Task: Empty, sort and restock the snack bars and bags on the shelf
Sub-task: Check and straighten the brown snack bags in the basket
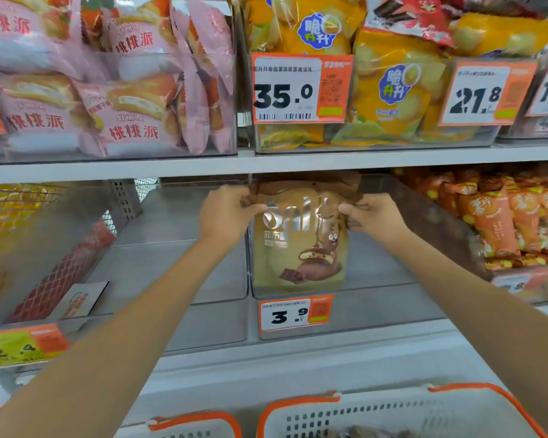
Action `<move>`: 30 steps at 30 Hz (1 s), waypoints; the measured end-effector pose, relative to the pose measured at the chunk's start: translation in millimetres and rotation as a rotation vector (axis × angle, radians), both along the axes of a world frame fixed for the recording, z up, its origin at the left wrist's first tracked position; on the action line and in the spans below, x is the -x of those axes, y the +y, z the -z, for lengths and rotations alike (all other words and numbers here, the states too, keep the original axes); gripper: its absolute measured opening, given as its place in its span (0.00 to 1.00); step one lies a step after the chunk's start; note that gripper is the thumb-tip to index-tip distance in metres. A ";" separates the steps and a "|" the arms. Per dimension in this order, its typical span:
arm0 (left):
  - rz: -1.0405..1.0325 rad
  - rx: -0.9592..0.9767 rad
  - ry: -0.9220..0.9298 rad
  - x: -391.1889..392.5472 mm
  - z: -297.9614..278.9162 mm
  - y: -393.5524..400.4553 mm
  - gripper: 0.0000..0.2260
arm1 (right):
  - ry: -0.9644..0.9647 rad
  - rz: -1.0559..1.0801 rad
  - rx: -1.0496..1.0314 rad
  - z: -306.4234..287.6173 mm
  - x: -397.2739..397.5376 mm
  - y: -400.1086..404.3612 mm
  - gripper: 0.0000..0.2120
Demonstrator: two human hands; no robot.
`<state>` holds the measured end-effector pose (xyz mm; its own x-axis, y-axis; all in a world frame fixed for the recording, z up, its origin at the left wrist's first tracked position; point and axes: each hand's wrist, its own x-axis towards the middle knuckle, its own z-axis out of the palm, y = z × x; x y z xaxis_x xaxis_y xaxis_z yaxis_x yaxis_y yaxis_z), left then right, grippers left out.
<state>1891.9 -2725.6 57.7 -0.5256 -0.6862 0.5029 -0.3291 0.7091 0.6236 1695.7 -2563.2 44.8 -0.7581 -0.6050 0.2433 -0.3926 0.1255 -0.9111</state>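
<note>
Grey metal shelf (203, 167) carries clear bins (377, 314) of snack bags.

My left hand (225, 213) and right hand (374, 216) each pinch a top corner of the tan chocolate snack bag (301, 245), upright between my fingers (250, 200) inside a clear shelf bin (377, 279); below them sits the 3.9 price tag (296, 312).

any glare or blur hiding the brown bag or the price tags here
Head view: glare streaks cross the brown bag between the left hand and right hand, washing out its lettering; the 3.9 tag reads sharp; wide-angle bending and blur soften the 12.4 tag at the left edge.
</note>
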 end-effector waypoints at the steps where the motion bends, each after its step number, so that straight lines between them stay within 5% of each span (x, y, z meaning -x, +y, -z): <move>1: -0.031 0.042 -0.088 5.4 -3.7 -4.1 0.13 | -0.044 0.002 0.003 1.6 2.6 -7.7 0.06; 9: -0.119 -0.005 -0.255 56.5 -5.1 -52.7 0.16 | -0.036 -0.005 -0.042 2.0 29.6 -57.0 0.03; 12: -0.115 -0.026 -0.295 64.6 -2.6 -58.3 0.14 | 0.017 0.049 -0.022 21.5 29.9 -66.2 0.09; 23: -0.132 0.003 -0.089 50.2 5.7 -55.0 0.12 | 0.095 0.042 -0.274 45.1 21.5 -65.3 0.16; 30: -0.138 0.066 -0.035 49.6 6.7 -51.7 0.11 | 0.064 0.019 -0.255 41.9 14.9 -67.1 0.16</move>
<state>1842.3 -2777.2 51.0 -0.4467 -0.7195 0.5318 -0.4472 0.6944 0.5638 1680.8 -2630.2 2.9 -0.7582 -0.6384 0.1328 -0.4436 0.3557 -0.8226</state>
